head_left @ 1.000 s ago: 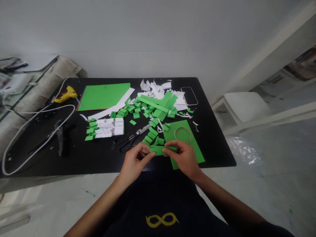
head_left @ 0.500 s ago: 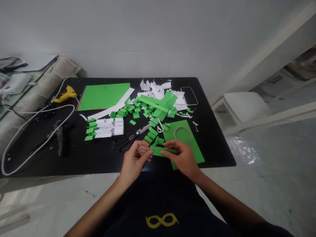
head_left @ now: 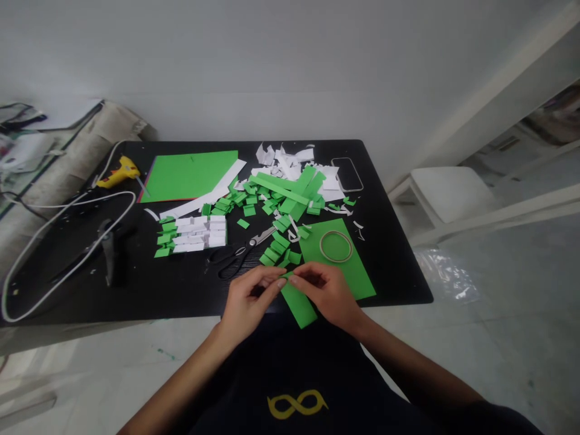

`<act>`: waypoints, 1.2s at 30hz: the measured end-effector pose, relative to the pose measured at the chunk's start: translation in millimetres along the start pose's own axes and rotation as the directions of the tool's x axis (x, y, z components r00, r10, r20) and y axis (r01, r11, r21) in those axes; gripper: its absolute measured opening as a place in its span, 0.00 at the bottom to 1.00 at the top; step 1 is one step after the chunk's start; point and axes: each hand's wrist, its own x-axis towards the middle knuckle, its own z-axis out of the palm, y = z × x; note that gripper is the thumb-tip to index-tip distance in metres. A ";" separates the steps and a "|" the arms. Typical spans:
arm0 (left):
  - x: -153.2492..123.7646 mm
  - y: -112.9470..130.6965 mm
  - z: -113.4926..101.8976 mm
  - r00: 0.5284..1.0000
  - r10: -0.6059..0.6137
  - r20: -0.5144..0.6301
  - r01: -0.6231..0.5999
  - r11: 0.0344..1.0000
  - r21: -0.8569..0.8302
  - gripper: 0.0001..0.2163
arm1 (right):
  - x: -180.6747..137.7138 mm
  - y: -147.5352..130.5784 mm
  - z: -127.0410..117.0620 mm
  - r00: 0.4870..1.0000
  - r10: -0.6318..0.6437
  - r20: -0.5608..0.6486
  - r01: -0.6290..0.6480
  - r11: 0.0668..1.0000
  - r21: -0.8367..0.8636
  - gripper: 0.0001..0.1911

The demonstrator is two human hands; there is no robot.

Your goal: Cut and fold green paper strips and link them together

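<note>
A green paper strip [head_left: 299, 306] hangs toward my body over the table's front edge. My left hand [head_left: 251, 297] pinches its upper end between thumb and fingers, and my right hand [head_left: 327, 294] pinches the same end from the other side, the fingertips almost meeting. Just beyond my hands lie small folded green paper pieces [head_left: 275, 249]. Black-handled scissors [head_left: 252, 243] rest open behind my left hand. To the right, a tape roll [head_left: 336, 246] sits on a green paper sheet [head_left: 362, 281], partly covered by my right hand.
Green strips [head_left: 296, 208] and white scraps [head_left: 290, 160] pile up mid-table. A white-and-green folded paper assembly [head_left: 199, 234] lies left, near pliers [head_left: 108, 244]. A yellow glue gun [head_left: 121, 173], its looping white cable [head_left: 13, 266] and a phone [head_left: 347, 175] are farther back. A white stool [head_left: 446, 190] stands right.
The green strip has turned from lying crosswise between my hands to hanging down toward me. My hands have come closer together at its end.
</note>
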 end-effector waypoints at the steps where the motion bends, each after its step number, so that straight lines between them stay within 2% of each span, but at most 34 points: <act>1: -0.6 0.0 0.4 1.000 0.002 0.000 -0.002 1.000 -0.006 0.07 | -0.4 -0.7 0.1 1.000 0.000 -0.007 0.000 1.000 0.004 0.07; 11: -0.2 4.6 -1.0 0.995 0.095 -0.012 -0.096 0.995 -0.015 0.09 | -1.0 -4.5 0.7 0.999 0.007 -0.040 -0.005 0.998 0.056 0.08; 17: 0.6 6.3 -1.7 0.994 0.112 -0.023 -0.112 0.994 -0.012 0.09 | -1.3 -3.7 1.7 0.999 0.010 -0.054 -0.007 0.998 0.058 0.08; 28: -0.4 4.6 -0.7 1.000 -0.011 -0.019 0.011 0.999 -0.037 0.06 | -2.8 -4.8 2.2 0.997 -0.041 -0.058 0.038 0.998 -0.049 0.07; 36: 5.6 4.9 2.8 0.995 -0.102 -0.001 0.102 0.993 -0.060 0.06 | -3.1 -5.0 0.7 0.988 -0.152 -0.013 0.143 0.952 -0.272 0.05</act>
